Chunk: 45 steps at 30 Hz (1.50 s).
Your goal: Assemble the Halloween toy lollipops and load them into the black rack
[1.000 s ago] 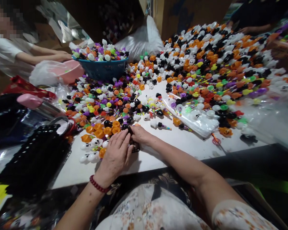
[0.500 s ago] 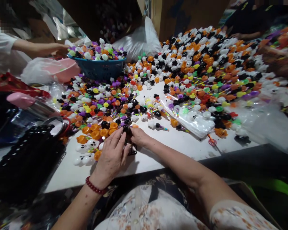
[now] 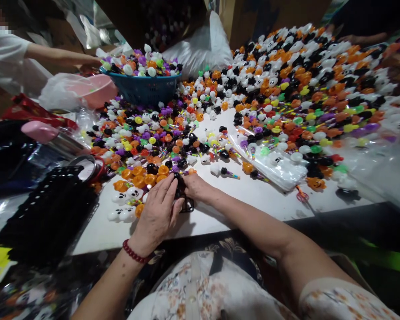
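My left hand [image 3: 160, 206] rests over a shiny black plastic figure [image 3: 179, 184], its fingers long and close together, the thumb bent in. On the figure's far right side my right hand [image 3: 196, 186] is closed, and what its fingers hold is hidden. Below the hands, part of a black slotted plastic holder [image 3: 188, 206] shows on the white table [image 3: 220, 213]; the rest is covered. Just left of my left hand, orange pumpkin toppers [image 3: 139, 181] and white ghost toppers [image 3: 134, 193] lie in rows. A loose stick with a black topper [image 3: 231, 173] lies to the right.
Heaps of Halloween figures [image 3: 286, 75] cover the back and right. A blue basket [image 3: 143, 86] of figures and a pink bowl [image 3: 100, 91] stand at back left. Stacked black holders [image 3: 43, 213] and a pink-lidded bottle [image 3: 53, 138] are left. Clear bags [image 3: 282, 171] lie right. Another person's arm [image 3: 60, 58] reaches in.
The view has shifted slightly, so the scene sits a little further right. Both hands stay together at the black figure, with only small finger movement.
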Tool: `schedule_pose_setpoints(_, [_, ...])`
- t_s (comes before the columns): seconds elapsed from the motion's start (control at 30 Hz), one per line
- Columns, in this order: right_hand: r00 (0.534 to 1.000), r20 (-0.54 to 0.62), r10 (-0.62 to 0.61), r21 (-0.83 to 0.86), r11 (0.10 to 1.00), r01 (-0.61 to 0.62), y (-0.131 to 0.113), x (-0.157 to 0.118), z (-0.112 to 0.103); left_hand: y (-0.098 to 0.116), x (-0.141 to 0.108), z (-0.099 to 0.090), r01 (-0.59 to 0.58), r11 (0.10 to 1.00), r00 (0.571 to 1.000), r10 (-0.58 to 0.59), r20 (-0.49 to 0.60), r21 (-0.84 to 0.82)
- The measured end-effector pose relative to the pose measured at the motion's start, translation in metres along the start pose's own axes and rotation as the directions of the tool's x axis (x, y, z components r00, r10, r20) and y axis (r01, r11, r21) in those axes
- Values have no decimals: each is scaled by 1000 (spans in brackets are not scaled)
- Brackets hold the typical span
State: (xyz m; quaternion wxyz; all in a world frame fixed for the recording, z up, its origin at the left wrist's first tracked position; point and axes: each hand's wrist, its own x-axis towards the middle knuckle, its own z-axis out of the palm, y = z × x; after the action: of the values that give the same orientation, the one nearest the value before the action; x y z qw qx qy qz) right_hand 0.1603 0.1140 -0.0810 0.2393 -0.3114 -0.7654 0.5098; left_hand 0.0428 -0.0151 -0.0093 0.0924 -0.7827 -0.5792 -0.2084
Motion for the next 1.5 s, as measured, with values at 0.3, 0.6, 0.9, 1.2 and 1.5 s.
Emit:
schedule_pose_setpoints(0.3, [989, 60, -138, -268, 952, 149, -2, -11, 6, 5, 14, -4, 32, 990, 999, -37, 39, 135])
schedule_pose_setpoints(0.6, [895, -446, -4, -648, 691, -320, 32, -77, -90, 0, 21, 4, -17, 976, 995, -4, 97, 216])
schedule_pose_setpoints(0.9, [913, -287, 289, 39, 956, -291, 28, -56, -73, -3, 18, 3, 3, 985, 995, -19, 93, 173])
schedule_pose_setpoints(1.2, [974, -85, 212, 333, 927, -172, 10, 17, -10, -3, 18, 1, -17, 983, 995, -1, 100, 181])
schedule_pose_setpoints(1.5, [993, -109, 50, -90, 994, -60, 7, 28, -4, -3, 17, 2, -14, 984, 994, -5, 107, 177])
